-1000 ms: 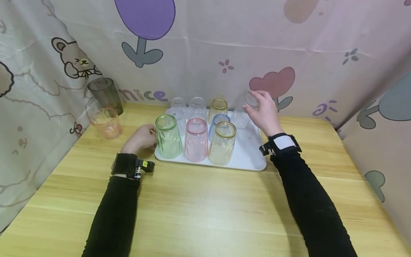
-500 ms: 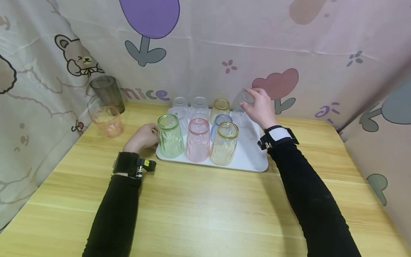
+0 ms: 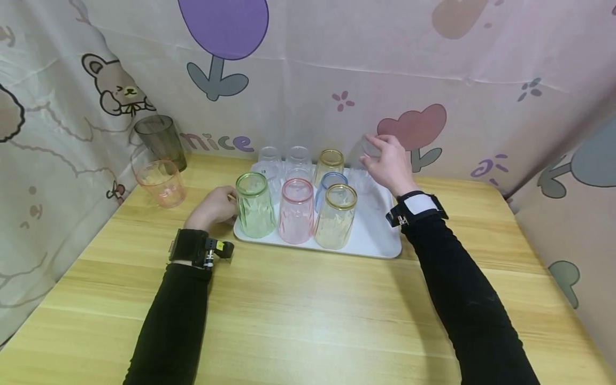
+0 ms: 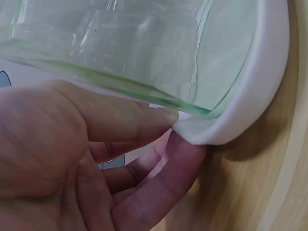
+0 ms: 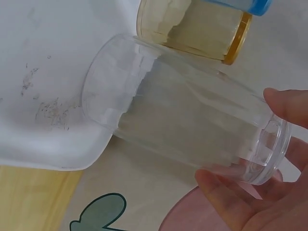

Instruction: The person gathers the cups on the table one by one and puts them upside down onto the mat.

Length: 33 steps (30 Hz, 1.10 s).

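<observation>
My left hand (image 3: pixel 213 206) pinches the left rim of a white tray (image 3: pixel 377 230) between thumb and fingers, beside an upside-down green glass (image 3: pixel 256 211). In the left wrist view, the thumb lies close along the green glass's lower edge. At the tray's back right, my right hand (image 3: pixel 391 167) holds a clear glass (image 5: pixel 187 115) by its base, thumb on one side and fingers on the other. The clear glass is upside down, its mouth at the tray surface near the back yellow glass (image 5: pixel 192 29).
Pink (image 3: pixel 296 214), yellow (image 3: pixel 335 219) and blue (image 3: pixel 331 183) glasses stand upside down on the tray, with clear glasses (image 3: pixel 298 160) behind. On the table's left are an orange-pink glass (image 3: pixel 166 187) and a dark grey glass (image 3: pixel 166 141). A printed curtain (image 3: pixel 308 80) hangs behind.
My right hand has moved a little left with the clear glass, toward the back yellow glass, and its index finger has straightened slightly. The left hand stays on the tray rim.
</observation>
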Each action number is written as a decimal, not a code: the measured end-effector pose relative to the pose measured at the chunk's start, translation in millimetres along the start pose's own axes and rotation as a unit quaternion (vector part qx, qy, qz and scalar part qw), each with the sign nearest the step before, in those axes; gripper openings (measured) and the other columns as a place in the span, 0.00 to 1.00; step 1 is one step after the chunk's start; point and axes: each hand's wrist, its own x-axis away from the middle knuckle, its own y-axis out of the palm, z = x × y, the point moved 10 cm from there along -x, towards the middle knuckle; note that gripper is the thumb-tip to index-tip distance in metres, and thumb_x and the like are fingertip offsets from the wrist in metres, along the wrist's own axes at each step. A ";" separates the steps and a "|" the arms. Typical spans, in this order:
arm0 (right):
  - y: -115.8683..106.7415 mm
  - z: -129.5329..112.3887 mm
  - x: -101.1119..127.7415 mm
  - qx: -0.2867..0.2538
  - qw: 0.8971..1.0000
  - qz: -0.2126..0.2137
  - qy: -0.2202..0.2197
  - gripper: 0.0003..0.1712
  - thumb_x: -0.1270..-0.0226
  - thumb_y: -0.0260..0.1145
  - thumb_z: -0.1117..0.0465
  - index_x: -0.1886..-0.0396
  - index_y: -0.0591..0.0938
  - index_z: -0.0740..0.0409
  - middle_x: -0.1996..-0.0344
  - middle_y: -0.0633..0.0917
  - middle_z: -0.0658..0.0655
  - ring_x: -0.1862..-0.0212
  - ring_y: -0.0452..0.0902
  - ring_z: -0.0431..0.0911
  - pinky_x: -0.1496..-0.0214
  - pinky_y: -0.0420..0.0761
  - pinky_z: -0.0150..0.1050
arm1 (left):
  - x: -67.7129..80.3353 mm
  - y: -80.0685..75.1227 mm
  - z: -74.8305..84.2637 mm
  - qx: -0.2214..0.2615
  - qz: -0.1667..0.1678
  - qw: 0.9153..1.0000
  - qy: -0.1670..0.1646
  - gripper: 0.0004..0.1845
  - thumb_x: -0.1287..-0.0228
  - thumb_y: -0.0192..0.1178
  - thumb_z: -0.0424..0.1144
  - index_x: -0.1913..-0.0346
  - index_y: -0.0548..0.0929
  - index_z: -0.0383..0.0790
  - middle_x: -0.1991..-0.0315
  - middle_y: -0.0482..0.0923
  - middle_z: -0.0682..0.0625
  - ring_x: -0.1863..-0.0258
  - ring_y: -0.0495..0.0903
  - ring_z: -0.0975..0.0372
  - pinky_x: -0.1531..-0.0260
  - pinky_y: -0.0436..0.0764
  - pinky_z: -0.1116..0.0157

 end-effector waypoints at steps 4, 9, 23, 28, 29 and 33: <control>-1.4 -0.7 -0.2 0.002 1.000 0.001 -0.005 0.34 0.27 0.68 0.57 0.24 0.72 0.55 0.27 0.70 0.66 0.27 0.66 0.63 0.26 0.67 0.60 | 0.2 0.0 1.2 -0.002 -0.001 1.000 0.001 0.14 0.30 0.53 0.30 0.45 0.75 0.29 0.55 0.78 0.36 0.56 0.82 0.48 0.50 0.81 0.53; -0.7 2.4 -2.6 -0.001 1.000 -0.002 -0.001 0.34 0.26 0.67 0.57 0.23 0.72 0.54 0.26 0.69 0.66 0.26 0.66 0.63 0.27 0.68 0.60 | -0.6 1.1 1.9 -0.003 -0.004 1.000 0.000 0.14 0.30 0.53 0.30 0.44 0.74 0.29 0.54 0.79 0.36 0.56 0.82 0.48 0.49 0.81 0.52; -9.7 5.3 10.1 0.017 0.998 0.047 -0.022 0.35 0.28 0.67 0.54 0.25 0.72 0.59 0.25 0.66 0.67 0.27 0.66 0.65 0.31 0.72 0.64 | -2.6 10.9 -2.1 0.011 -0.018 1.000 -0.014 0.17 0.30 0.54 0.30 0.41 0.74 0.29 0.53 0.79 0.36 0.59 0.84 0.51 0.54 0.84 0.56; -35.1 -7.7 26.0 -0.016 0.992 0.116 -0.045 0.34 0.30 0.68 0.57 0.26 0.74 0.60 0.25 0.67 0.64 0.26 0.66 0.62 0.30 0.70 0.62 | -1.7 -4.1 4.2 -0.007 0.042 0.999 0.011 0.19 0.32 0.54 0.32 0.39 0.75 0.30 0.50 0.80 0.35 0.54 0.82 0.47 0.50 0.82 0.51; -39.3 -10.7 29.3 -0.024 0.990 0.126 -0.049 0.34 0.30 0.68 0.58 0.26 0.74 0.60 0.25 0.68 0.64 0.26 0.66 0.61 0.29 0.69 0.61 | -0.6 -9.9 5.7 -0.006 0.064 0.998 0.019 0.21 0.32 0.55 0.32 0.38 0.75 0.30 0.49 0.80 0.34 0.52 0.81 0.46 0.49 0.81 0.50; -49.5 -20.9 43.2 -0.047 0.985 0.152 -0.062 0.34 0.30 0.68 0.58 0.26 0.74 0.59 0.26 0.69 0.63 0.25 0.65 0.59 0.27 0.68 0.60 | 6.9 -34.8 10.5 0.027 0.157 0.986 0.052 0.24 0.30 0.55 0.32 0.33 0.74 0.30 0.43 0.78 0.33 0.47 0.79 0.43 0.46 0.79 0.47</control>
